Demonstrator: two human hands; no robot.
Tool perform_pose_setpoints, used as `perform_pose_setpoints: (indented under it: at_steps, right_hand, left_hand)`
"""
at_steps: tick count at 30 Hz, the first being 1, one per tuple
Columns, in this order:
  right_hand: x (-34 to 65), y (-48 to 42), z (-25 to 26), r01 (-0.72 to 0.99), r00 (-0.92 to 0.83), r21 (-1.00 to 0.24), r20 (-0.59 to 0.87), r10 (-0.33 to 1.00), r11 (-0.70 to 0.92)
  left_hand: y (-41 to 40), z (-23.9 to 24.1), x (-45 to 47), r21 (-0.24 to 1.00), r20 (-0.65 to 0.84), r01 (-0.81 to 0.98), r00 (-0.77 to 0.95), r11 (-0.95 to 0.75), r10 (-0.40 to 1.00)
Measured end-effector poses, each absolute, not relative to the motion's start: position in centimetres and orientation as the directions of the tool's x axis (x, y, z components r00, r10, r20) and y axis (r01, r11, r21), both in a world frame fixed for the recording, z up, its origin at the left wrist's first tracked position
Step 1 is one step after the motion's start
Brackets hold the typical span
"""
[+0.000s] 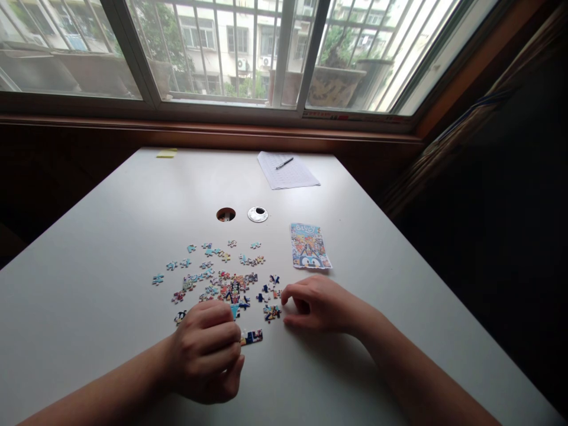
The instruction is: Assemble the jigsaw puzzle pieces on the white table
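Observation:
Several small colourful jigsaw pieces (222,278) lie scattered on the white table (110,236) in front of me. My left hand (206,352) rests curled on the table, its fingertips at a joined strip of pieces (252,337). My right hand (317,305) lies to the right of the scatter with its fingers bent, the fingertips close to a small cluster of pieces (271,312). I cannot see anything held inside it. A printed puzzle picture card (309,246) lies just beyond my right hand.
A round cable hole (226,214) and its silver cap (258,214) sit mid-table. Farther back lie a sheet of paper (287,171) with a pen (284,163) and a yellow sticky pad (167,153). A barred window spans the wall behind; a dark curtain hangs right.

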State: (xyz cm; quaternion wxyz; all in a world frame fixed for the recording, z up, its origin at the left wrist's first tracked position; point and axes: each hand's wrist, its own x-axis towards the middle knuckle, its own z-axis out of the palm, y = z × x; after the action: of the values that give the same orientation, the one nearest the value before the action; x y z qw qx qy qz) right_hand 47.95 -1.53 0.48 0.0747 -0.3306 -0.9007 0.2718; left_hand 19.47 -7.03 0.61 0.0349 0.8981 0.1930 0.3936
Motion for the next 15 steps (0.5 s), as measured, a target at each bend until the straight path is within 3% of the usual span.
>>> perform_pose_setpoints:
  at_steps: [15]
  right_hand:
    - [47.75, -1.59, 0.36, 0.541, -0.776, -0.525, -0.008, 0.631, 0.657]
  left_hand:
    - [-7.16, 1.15, 19.31, 0.199, 0.723, 0.275, 0.607, -0.94, 0.331]
